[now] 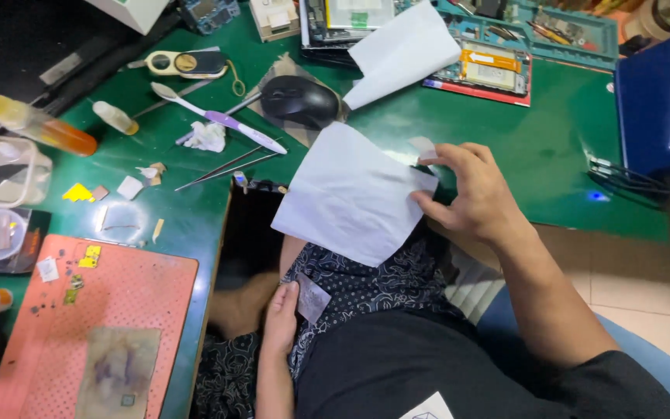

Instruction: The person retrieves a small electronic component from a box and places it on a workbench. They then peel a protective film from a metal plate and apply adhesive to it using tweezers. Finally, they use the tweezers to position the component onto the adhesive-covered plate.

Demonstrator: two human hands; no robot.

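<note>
Nearest you, your left hand (281,310) lies low at your lap, fingers pinching a small greyish film piece (312,297). Your right hand (471,194) grips the white paper sheet (350,194) by its right edge, over the dark flat panel (248,225) at the green mat's (537,147) near edge. The sheet looks light and limp, easily creased, so hold it at edges or corners; beyond lie tweezers (226,167) and a black mouse (300,101).
</note>
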